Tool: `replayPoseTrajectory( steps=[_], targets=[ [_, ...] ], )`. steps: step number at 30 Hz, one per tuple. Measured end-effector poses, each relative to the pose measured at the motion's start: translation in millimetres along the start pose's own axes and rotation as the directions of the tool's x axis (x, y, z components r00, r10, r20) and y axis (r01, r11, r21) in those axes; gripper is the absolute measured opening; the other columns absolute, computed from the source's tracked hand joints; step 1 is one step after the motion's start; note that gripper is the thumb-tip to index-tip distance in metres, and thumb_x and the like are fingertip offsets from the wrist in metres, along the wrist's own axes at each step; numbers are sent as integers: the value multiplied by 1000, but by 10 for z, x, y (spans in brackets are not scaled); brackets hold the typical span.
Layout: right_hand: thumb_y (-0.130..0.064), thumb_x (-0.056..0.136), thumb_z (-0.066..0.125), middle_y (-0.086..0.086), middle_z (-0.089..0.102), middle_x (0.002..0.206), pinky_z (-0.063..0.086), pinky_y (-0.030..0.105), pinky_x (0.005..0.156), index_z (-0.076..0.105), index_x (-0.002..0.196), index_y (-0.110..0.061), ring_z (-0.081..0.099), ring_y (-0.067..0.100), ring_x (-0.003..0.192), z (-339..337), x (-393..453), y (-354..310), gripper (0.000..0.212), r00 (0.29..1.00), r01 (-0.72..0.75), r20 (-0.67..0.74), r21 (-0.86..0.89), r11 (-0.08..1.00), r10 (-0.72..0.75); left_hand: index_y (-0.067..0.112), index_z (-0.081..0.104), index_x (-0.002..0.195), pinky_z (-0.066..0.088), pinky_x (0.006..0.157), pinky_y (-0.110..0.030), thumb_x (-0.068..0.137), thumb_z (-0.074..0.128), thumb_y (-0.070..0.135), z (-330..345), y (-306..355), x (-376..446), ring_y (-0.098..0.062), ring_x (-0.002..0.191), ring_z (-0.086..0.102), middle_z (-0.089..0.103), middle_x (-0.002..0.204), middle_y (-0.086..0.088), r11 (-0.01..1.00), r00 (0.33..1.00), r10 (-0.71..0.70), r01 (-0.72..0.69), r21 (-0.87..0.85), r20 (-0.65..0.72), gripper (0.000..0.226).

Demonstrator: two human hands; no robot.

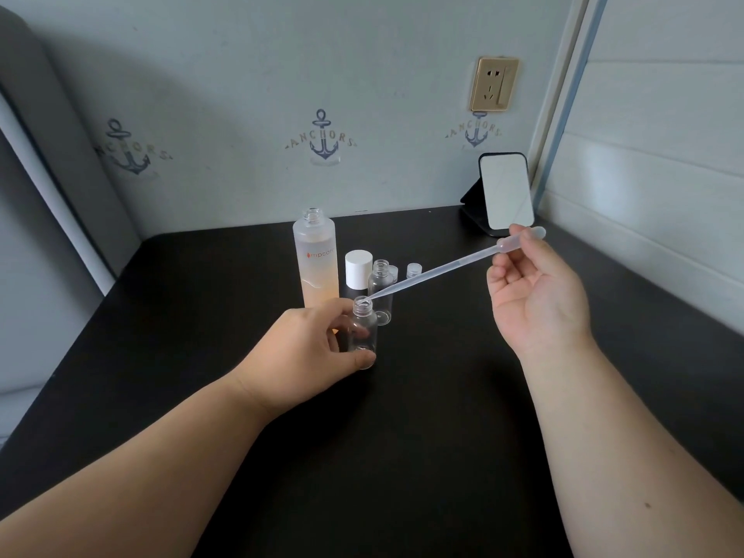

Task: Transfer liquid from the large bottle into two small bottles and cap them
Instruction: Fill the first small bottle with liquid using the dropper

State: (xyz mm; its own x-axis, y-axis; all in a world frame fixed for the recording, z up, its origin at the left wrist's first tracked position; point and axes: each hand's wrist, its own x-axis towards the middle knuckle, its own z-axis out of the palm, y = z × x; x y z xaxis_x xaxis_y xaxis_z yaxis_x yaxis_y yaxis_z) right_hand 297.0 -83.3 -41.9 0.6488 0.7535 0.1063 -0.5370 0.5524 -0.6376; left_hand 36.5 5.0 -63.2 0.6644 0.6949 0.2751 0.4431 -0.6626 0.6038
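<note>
The large frosted bottle stands uncapped on the black table, part full of peach liquid. My left hand grips a small clear bottle upright on the table just in front of it. My right hand pinches the bulb of a long plastic pipette, whose tip sits at that small bottle's open mouth. A second small clear bottle stands open just behind. The large bottle's white cap rests beside it, and two small clear caps lie further back.
A small standing mirror is at the table's back right corner, close to my right hand. A wall with anchor prints and a gold socket runs behind the table. A white panelled wall borders the right edge.
</note>
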Motion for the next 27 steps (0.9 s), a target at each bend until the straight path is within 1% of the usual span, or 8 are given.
replayPoseTrajectory(
  steps=[3,6,10,16,19,23,27],
  targets=[
    [-13,90,73,3,70,77,51,21,63,81,80,-12,62,12,64,-1,4,0,13,1000,3,-16,11,1000,-3,44,60,111,46,64,-11,80,80,32,-45,14,-22,-7,74,63,65,92,26,998,998,64,-63,-30,12,38],
    [-12,88,75,3,70,77,51,21,62,80,85,-11,61,12,63,-3,7,0,5,999,4,-39,38,999,-2,41,62,122,46,66,-13,81,78,24,-63,14,-24,-10,72,62,65,94,19,995,995,98,-98,-33,15,47],
    [-11,87,77,4,69,78,49,20,59,78,87,-10,59,12,62,-5,6,5,2,997,-8,-73,33,999,10,39,62,125,45,65,-13,82,77,20,-62,0,-24,-11,71,60,66,92,16,993,993,118,-118,-33,24,49],
    [-14,92,73,-2,65,74,41,18,51,75,76,-18,47,9,53,-7,7,-1,17,998,-24,-59,-49,998,21,41,62,124,45,65,-11,82,77,21,-57,-28,-20,-11,72,61,66,93,17,991,991,132,-132,-24,28,49],
    [-13,92,71,-2,65,73,38,17,49,75,77,-16,44,9,50,-4,5,-3,16,998,-26,-54,-49,998,23,47,60,120,45,65,-11,82,77,22,-57,-28,-19,-11,73,61,66,93,17,991,991,135,-134,-25,24,48],
    [-14,91,73,-3,65,73,36,17,49,75,71,-19,42,8,49,-5,3,-16,21,999,-25,-42,-66,997,22,42,63,118,45,64,-12,82,76,22,-56,-35,-19,-13,71,60,65,92,16,990,991,136,-136,-27,18,44],
    [-13,93,71,-5,64,71,35,16,50,75,64,-23,42,7,50,-2,-7,-28,31,1000,-16,-9,-68,998,16,42,62,118,45,64,-12,82,76,22,-61,-33,-18,-12,72,61,65,93,17,991,991,134,-133,-26,23,43]
  ],
)
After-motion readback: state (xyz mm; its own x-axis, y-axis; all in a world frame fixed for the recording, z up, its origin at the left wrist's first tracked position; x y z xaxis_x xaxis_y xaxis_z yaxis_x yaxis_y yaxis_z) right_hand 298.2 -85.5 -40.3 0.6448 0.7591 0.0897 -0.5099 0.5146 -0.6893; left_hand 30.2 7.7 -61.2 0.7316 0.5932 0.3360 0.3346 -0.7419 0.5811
